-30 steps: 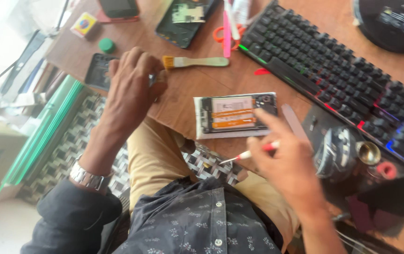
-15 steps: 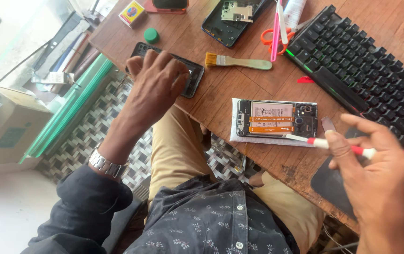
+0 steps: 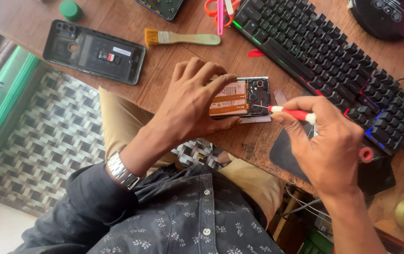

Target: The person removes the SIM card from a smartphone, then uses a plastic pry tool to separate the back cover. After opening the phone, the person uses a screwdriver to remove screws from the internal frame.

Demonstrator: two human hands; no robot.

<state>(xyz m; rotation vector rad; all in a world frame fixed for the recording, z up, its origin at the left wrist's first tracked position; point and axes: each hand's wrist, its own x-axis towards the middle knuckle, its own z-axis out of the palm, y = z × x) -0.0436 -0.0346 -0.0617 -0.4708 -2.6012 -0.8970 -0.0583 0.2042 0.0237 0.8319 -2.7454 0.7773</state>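
An opened phone (image 3: 246,98) with its orange battery showing lies on the wooden table (image 3: 173,61) near the front edge. My left hand (image 3: 190,103) rests over the phone's left half and pins it down with the fingers. My right hand (image 3: 326,138) grips a red and white screwdriver (image 3: 293,113); its thin metal tip touches the phone's upper part beside the camera. The phone's black back cover (image 3: 94,51) lies apart at the left of the table.
A black keyboard (image 3: 324,56) with lit keys runs diagonally at the right. A small flat brush (image 3: 180,37), orange scissors (image 3: 216,9), a green cap (image 3: 71,9) and another phone part (image 3: 162,7) lie at the far edge. A dark pad (image 3: 296,155) lies under my right hand.
My left hand left the back cover and came down on the opened phone. My right hand brought the screwdriver tip onto the phone. The view moved closer.
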